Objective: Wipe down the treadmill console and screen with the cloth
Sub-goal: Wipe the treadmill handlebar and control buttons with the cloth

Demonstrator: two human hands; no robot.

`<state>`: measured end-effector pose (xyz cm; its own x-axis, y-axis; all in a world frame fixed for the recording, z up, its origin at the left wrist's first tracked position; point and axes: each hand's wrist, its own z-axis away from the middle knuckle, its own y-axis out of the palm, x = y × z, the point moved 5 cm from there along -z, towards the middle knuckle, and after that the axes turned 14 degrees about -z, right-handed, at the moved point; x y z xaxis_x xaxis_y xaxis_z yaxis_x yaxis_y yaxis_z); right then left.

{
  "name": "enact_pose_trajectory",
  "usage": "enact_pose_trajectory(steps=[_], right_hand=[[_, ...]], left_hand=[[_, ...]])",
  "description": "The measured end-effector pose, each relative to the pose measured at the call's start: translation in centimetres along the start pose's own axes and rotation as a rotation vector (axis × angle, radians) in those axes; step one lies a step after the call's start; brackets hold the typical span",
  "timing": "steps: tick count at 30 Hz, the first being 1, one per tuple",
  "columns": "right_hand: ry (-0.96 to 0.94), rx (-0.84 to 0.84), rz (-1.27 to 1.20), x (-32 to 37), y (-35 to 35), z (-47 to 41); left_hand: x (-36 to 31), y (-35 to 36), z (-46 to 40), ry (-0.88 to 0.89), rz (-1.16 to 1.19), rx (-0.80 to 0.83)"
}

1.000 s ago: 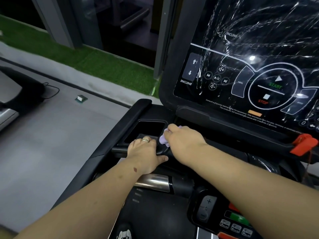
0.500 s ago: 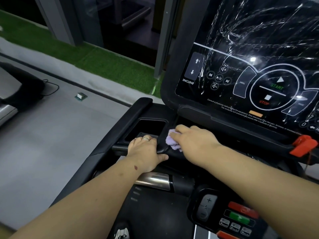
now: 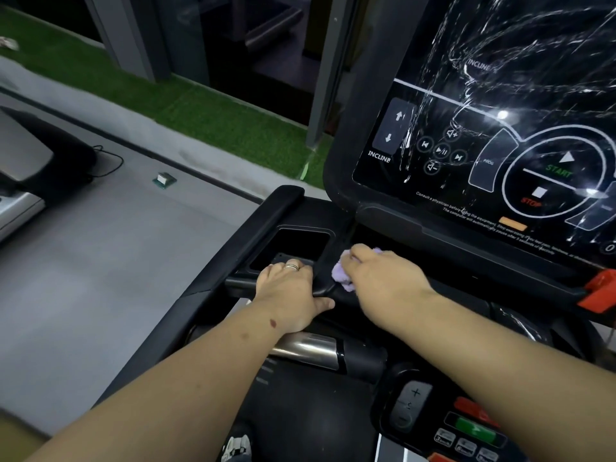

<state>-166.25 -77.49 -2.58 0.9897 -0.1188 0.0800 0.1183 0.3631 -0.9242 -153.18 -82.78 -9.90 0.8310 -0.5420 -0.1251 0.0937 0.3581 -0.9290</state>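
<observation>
Both hands are kept busy: the soft, light purple cloth (image 3: pixel 341 273) is bunched under the right hand (image 3: pixel 383 278) on the console ledge (image 3: pixel 433 295), while the tray edge (image 3: pixel 240 281) is gripped by the left hand (image 3: pixel 286 291); probably best held wadded.

1. Both forearms are bare, with no sleeves in view.
2. The left hand (image 3: pixel 289 288) wears a plain silver ring (image 3: pixel 291 267) on one finger.
3. The right hand (image 3: pixel 386 278) wears no ring or watch.
</observation>
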Motion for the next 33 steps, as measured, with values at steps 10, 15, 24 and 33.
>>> enact_pose_trajectory(steps=[10, 15, 24, 33], right_hand=[[-0.005, 0.010, -0.135, -4.4, 0.0, 2.7], [0.056, -0.086, -0.162, -3.8, -0.1, 2.4], [0.037, -0.033, -0.184, -4.9, 0.1, 3.5], [0.078, -0.105, -0.239, -6.4, 0.6, 4.8]], left_hand=[[-0.2, -0.2, 0.1, 0.007, 0.002, 0.004], [-0.2, -0.2, 0.2, 0.004, 0.003, 0.006], [-0.1, -0.2, 0.2, 0.007, -0.001, 0.015], [-0.1, 0.1, 0.0, 0.004, -0.001, 0.014]])
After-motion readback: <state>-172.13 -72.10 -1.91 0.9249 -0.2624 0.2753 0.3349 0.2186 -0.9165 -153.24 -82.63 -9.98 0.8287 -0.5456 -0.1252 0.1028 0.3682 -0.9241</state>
